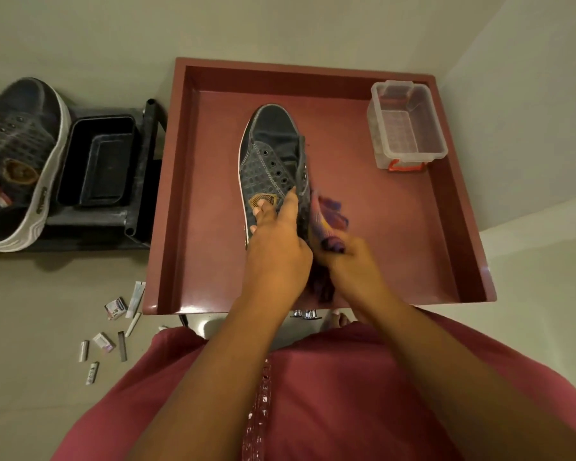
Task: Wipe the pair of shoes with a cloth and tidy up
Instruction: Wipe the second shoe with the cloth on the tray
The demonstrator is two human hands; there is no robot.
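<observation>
Second shoe [20, 161]: far left, dark with a white sole, lying tilted on the black rack [137, 181]; toe pointing far; well apart from the tray.
Black tub [97, 161]: on the rack just right of the second shoe; rectangular, open side up.
Small packets [113, 324]: scattered on the pale floor [30, 311], near left, beside the tray's near left corner; print too small to read.
Tray [180, 194]: reddish-brown, square, raised rim; middle of the scene.
Shoe [273, 151]: dark, patterned, white sole edge, gold emblem on the side; on the tray floor, toe pointing far, heel end hidden under the hands.
Left hand [276, 251]: gripping the near half of the shoe; fingers curled over the left side by the emblem, thumb along the lace eyelets.
Cloth [326, 217]: purple with orange; blurred; pressed against the shoe's right side, more of it hanging dark between the two wrists.
Right hand [353, 264]: closed around the bunched cloth, just right of the left hand and touching it.
Clear box [406, 124]: far right corner of the tray; see-through plastic, red clip on its near end; apart from the shoe.
Clothing [313, 394]: pinkish-red, filling the near edge.
</observation>
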